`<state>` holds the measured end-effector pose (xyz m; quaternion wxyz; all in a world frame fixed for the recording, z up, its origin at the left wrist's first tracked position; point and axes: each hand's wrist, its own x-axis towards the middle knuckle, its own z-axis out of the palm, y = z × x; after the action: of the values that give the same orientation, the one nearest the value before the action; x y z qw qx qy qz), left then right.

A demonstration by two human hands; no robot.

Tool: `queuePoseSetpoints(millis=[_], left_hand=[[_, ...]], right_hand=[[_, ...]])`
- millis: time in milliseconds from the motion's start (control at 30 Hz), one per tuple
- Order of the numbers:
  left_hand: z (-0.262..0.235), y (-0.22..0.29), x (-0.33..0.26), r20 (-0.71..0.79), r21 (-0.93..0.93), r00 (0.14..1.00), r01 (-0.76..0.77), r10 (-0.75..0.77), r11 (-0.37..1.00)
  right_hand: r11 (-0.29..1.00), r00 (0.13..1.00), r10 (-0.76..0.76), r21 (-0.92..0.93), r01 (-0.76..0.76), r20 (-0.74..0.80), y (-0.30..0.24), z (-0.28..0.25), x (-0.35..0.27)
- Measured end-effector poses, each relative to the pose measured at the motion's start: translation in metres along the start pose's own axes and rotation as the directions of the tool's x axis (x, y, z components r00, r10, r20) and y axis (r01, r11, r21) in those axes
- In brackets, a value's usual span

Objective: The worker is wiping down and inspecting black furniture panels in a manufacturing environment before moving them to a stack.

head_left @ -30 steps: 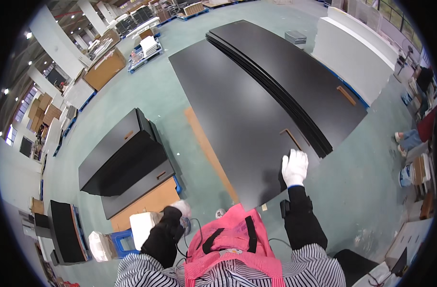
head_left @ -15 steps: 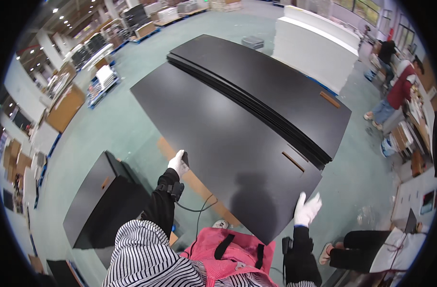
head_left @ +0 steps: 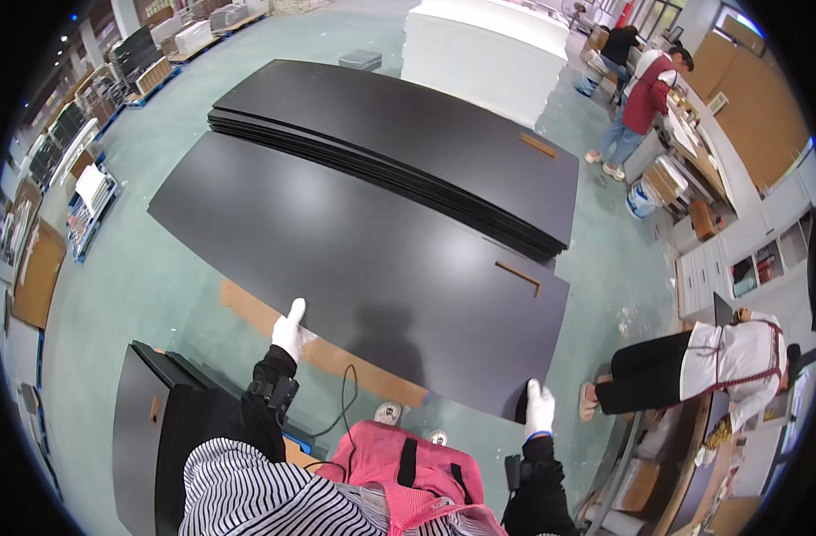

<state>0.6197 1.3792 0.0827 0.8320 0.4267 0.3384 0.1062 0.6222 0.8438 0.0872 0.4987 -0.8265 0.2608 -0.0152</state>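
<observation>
A large flat black panel [head_left: 354,241] spans the middle of the head view, slanting from far left to near right. A thin brown slot or strip [head_left: 520,275] shows near its right end. My left hand [head_left: 289,330], in a white glove, grips the panel's near long edge, thumb on top and fingers hidden beneath. On its near right corner my right hand [head_left: 539,409], also gloved in white, is closed over the edge. Directly behind lies a stack of similar black panels [head_left: 390,116]; whether the held panel touches it I cannot tell.
Brown board [head_left: 336,357] shows below the panel's near edge. More black panels [head_left: 171,429] stand at my left. A tall white stack [head_left: 479,58] is at the back. One person [head_left: 694,366] stands close on the right by a workbench; others work farther off. A cable [head_left: 347,406] hangs before me.
My right hand, spread and apart from the panel before, is now closed on its near right corner. The panel has turned to lie more in line with the stack. My view has swung right.
</observation>
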Motion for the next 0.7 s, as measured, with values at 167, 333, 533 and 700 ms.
queuePoseSetpoints(millis=[167, 333, 533, 700], left_hand=[[-0.023, -0.039, -0.056, 0.031, 0.221, 0.975, 0.207, -0.219, 0.953], [0.000, -0.044, -0.134, 0.130, 0.241, 0.787, 0.565, -0.603, 0.789], [-0.030, -0.062, -0.122, 0.182, -0.241, 0.920, 0.385, -0.348, 0.891], [-0.022, -0.076, -0.126, -0.196, -0.354, 0.940, 0.197, -0.279, 0.914]], right_hand=[[0.914, 0.971, -0.069, -0.404, -0.030, -0.228, 0.024, -0.045, 0.021], [0.855, 0.956, -0.011, -0.498, -0.143, -0.294, 0.076, -0.122, 0.033], [0.630, 0.858, -0.086, -0.695, -0.346, -0.506, 0.086, -0.170, 0.031], [0.435, 0.664, -0.746, -0.798, 0.418, -0.058, -0.080, -0.065, 0.078]])
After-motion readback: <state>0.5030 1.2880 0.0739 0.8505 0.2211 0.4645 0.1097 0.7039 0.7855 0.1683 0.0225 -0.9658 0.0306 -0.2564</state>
